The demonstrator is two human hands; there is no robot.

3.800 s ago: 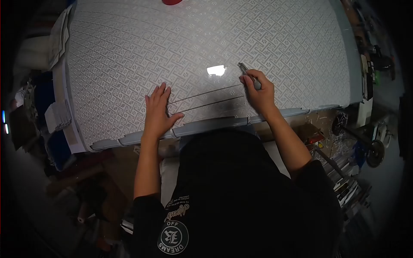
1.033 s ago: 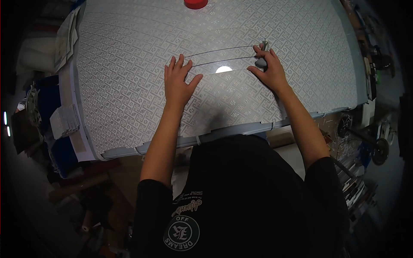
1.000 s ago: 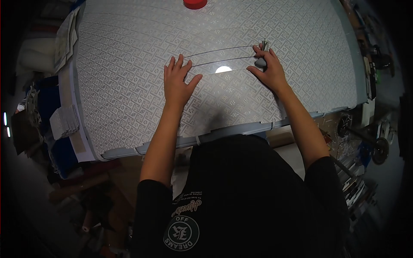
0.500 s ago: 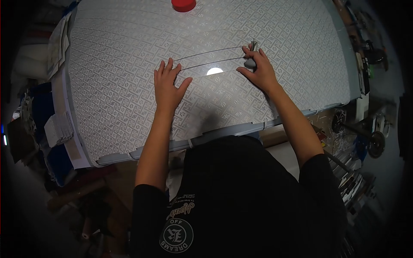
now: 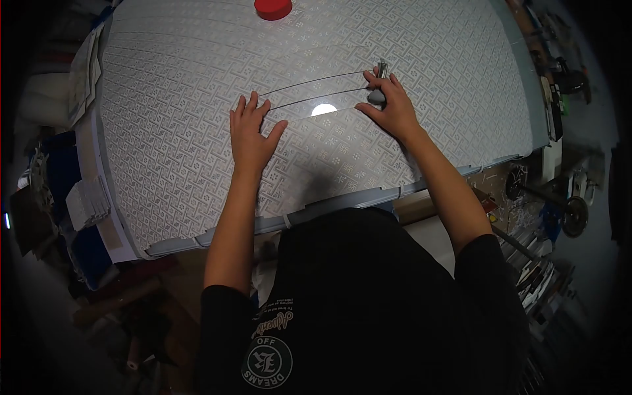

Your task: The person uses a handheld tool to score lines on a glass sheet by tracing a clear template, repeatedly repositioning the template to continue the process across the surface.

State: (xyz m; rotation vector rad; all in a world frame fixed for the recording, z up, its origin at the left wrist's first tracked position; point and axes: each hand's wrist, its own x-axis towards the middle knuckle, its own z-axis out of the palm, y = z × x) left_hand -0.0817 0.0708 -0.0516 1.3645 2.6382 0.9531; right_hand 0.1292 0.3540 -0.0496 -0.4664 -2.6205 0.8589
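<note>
A clear, glossy strip like glass or plastic [image 5: 309,108] lies across the patterned cloth, with two thin dark lines running along it and a bright light reflected near its front edge. My left hand [image 5: 253,135] rests on its left end, fingers spread and holding nothing. At the right end, my right hand [image 5: 395,108] curls round a small tool [image 5: 376,97] with a grey rounded part and a shiny metal piece beyond the fingers. What kind of tool it is I cannot make out. The right thumb touches the strip's front edge.
A red round object [image 5: 273,8] sits at the far side of the cloth-covered table [image 5: 197,178]. Stacked white sheets [image 5: 89,201] lie off the left edge. Past the right edge are a metal bar with round weights [image 5: 574,217] and piled papers [image 5: 533,286].
The whole view has shifted slightly, so everything appears a little farther left. Both hands keep their places on the strip, and the tool stays in my right hand.
</note>
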